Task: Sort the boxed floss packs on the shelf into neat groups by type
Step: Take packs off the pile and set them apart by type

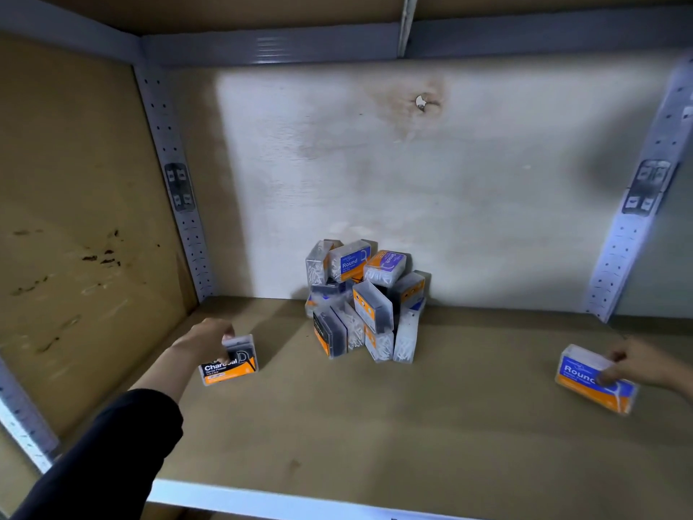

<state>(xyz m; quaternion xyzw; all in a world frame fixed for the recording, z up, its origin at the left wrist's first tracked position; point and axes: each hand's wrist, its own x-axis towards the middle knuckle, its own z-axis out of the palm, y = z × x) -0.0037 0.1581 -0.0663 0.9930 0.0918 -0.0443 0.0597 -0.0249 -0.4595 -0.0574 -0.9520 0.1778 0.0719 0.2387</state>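
Charcoal pack (229,360): a clear box with a black-and-orange label, standing on its long edge on the shelf (375,437). It sits well left of the pile (365,302) and forward of it. The left grip (204,341) is closed over its top left corner, fingers curled down the front face.

Round pack (594,379): same box with a blue-and-orange label, well right of the pile and also forward. It is tilted; I cannot tell whether its base touches the shelf. The right grip (637,364) holds its right end, with one finger lying across the label.

The pile is a mixed heap against the back wall, midway between the two held packs. Blue, purple and black labels are jumbled together, and several boxes stand on end, leaning on their neighbours.

Handling, as judged:
- The boxes look small, light and rigid, so one hand each is enough.
- The clear plastic sides are smooth and probably slick, so pinch across the narrow faces rather than the broad label.
- Squeezing at a lid seam might pop it open.
- The heap looks unsteady, so lift from the top, not from the leaning bottom row.
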